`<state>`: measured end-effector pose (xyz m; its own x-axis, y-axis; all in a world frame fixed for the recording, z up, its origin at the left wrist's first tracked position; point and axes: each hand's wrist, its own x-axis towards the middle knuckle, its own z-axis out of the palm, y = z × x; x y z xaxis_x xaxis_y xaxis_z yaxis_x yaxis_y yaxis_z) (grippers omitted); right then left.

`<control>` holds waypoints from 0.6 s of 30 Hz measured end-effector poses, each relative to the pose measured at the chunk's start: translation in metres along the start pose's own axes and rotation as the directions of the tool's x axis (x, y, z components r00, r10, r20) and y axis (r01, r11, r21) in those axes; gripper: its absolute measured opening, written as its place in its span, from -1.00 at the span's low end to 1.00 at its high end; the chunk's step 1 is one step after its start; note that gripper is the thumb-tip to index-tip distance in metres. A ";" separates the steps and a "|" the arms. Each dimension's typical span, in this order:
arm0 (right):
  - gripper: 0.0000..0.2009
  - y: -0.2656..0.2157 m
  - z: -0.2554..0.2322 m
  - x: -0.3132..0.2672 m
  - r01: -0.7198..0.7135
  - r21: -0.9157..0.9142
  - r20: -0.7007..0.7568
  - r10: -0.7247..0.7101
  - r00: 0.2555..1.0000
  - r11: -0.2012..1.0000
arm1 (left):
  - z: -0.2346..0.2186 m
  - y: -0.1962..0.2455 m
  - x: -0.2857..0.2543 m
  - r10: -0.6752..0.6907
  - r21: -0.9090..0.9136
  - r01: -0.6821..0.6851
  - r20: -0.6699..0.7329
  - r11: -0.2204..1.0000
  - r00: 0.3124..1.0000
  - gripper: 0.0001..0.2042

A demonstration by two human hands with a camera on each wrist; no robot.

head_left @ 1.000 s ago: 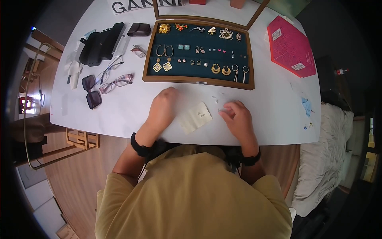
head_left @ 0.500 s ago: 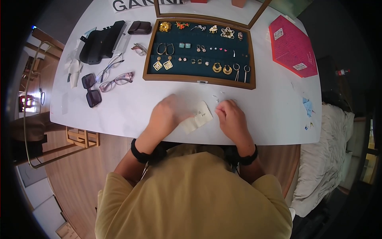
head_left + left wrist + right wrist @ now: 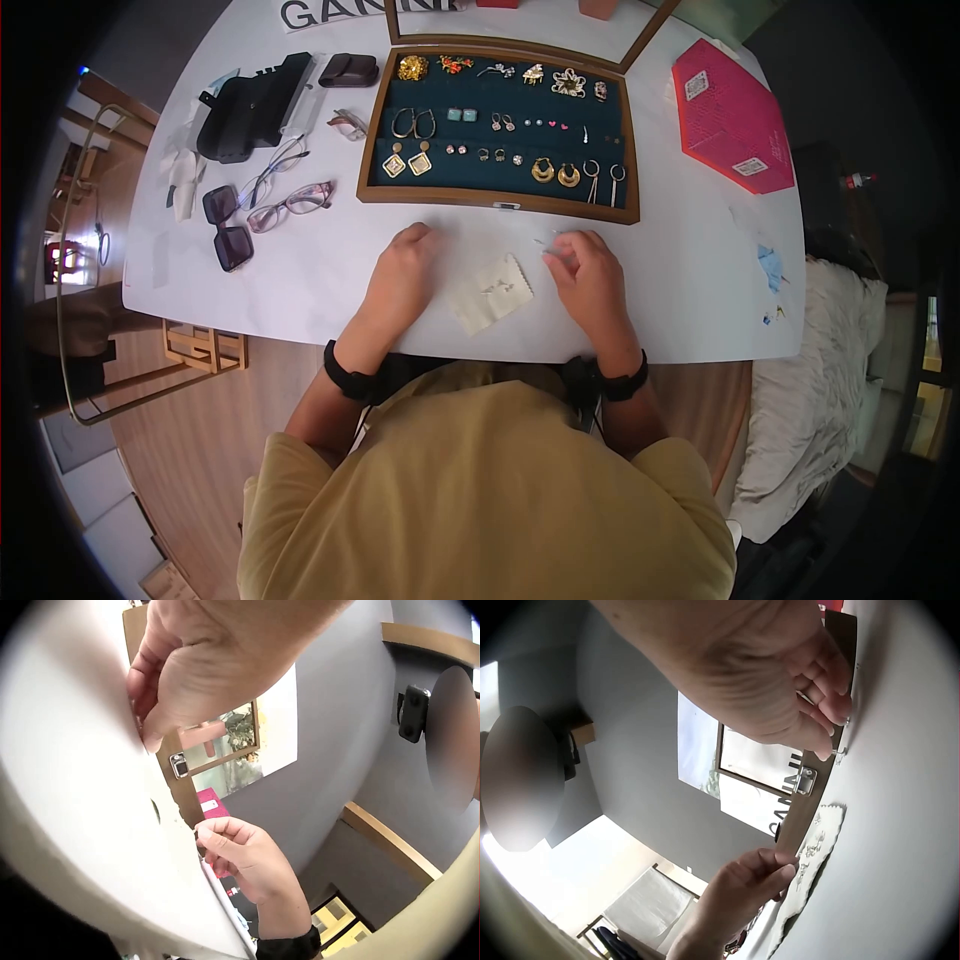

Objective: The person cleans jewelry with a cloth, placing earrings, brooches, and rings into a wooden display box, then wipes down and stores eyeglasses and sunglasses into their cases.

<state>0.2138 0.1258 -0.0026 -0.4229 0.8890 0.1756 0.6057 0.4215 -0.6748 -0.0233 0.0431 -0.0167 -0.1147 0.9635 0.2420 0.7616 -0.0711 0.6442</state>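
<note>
A cream cloth with a scalloped edge (image 3: 478, 308) lies on the table between both hands and bears several small silvery pieces (image 3: 497, 287). To the left of it, my left hand (image 3: 398, 275) rests low at the table, fingers loosely bent, with nothing visible in them. My right hand (image 3: 590, 280) is to the cloth's right, its thumb and fingertips at more tiny silvery pieces (image 3: 839, 753) on the table. I cannot tell whether one of them is between these fingertips. Beyond the hands stands a wooden jewelry case (image 3: 440, 198), lid raised, with rows of earrings and brooches on dark green lining.
Eyeglasses (image 3: 290, 207), sunglasses (image 3: 233, 245), a black case (image 3: 250, 110) and a small brown case (image 3: 348, 71) lie at the left. At the right are a pink hexagonal box (image 3: 735, 120) and a scrap of blue material (image 3: 769, 267). The table edge (image 3: 700, 361) runs close to the body.
My left hand swung right over the cloth, then back left. My right hand's fingertips drew together half a second ago and now reach slightly farther forward among the tiny pieces.
</note>
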 end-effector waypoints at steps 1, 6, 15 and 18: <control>-0.79 0.002 0.001 0.002 0.006 0.003 -0.002 -0.006 1.000 1.000 | 0.000 0.000 0.001 0.009 0.008 -0.009 0.003 1.000 1.000 -0.85; -0.86 0.003 0.011 0.009 0.090 -0.092 0.024 -0.089 0.996 0.992 | 0.002 -0.003 0.002 0.049 0.109 -0.050 0.018 0.993 0.999 -0.91; -0.93 -0.006 0.011 0.001 0.125 -0.004 0.064 -0.125 0.990 0.992 | 0.011 0.000 -0.001 0.017 0.265 -0.041 0.094 0.963 0.995 -0.86; -0.95 -0.019 0.011 -0.008 0.159 0.139 0.148 -0.179 0.973 0.978 | 0.013 0.000 -0.003 0.042 0.279 -0.060 0.071 0.958 0.997 -0.87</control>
<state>0.1985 0.1090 0.0008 -0.6194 0.7629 0.1855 0.4316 0.5282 -0.7312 -0.0153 0.0440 -0.0268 -0.0374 0.9755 0.2167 0.9147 -0.0539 0.4006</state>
